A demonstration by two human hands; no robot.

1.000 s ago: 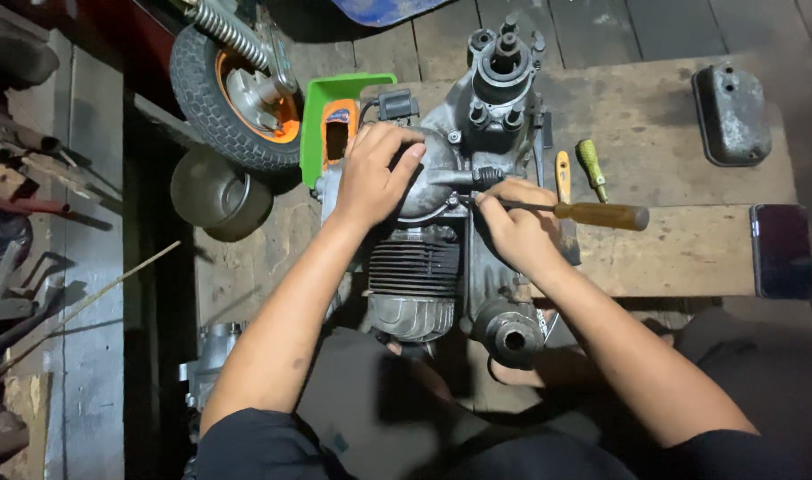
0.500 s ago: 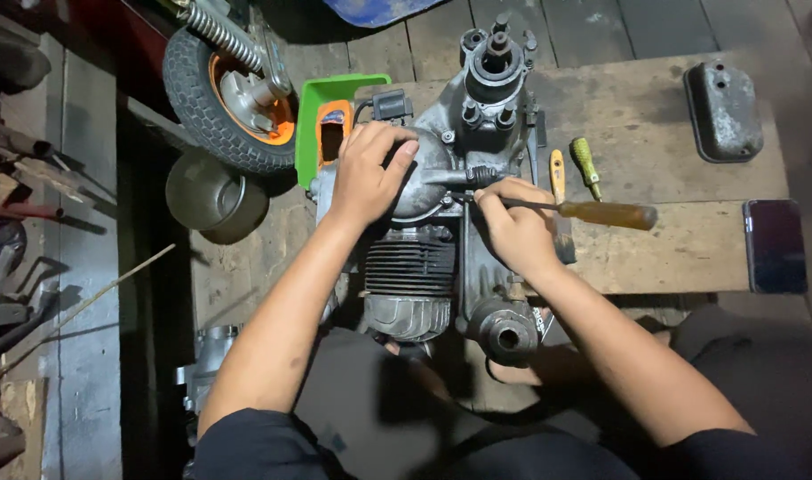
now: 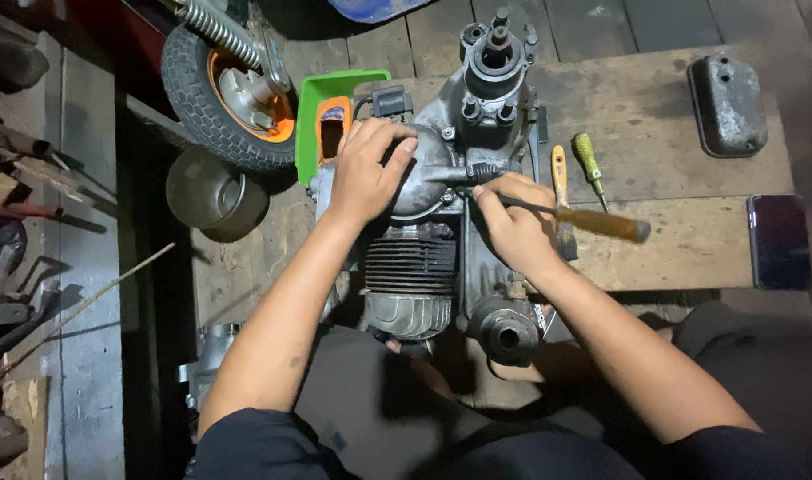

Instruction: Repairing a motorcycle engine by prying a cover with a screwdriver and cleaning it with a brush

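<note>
A grey small engine (image 3: 424,258) with a finned cylinder lies on a wooden workbench (image 3: 672,249) in front of me. My left hand (image 3: 366,169) rests palm-down on its rounded side cover. My right hand (image 3: 513,222) grips a wooden-handled screwdriver (image 3: 601,222), its metal shaft pointing left into the seam beside the cover. The handle sticks out to the right and is blurred.
A yellow-handled brush (image 3: 559,173) and a green-handled screwdriver (image 3: 588,160) lie right of the engine. A metal cover (image 3: 726,102) sits at the far right, a dark phone (image 3: 779,242) below it. A green container (image 3: 322,116), a small wheel (image 3: 224,89) and a metal bowl (image 3: 212,191) are on the left.
The screwdriver handle has tilted down a little and is now blurred. My left hand has stayed on the cover.
</note>
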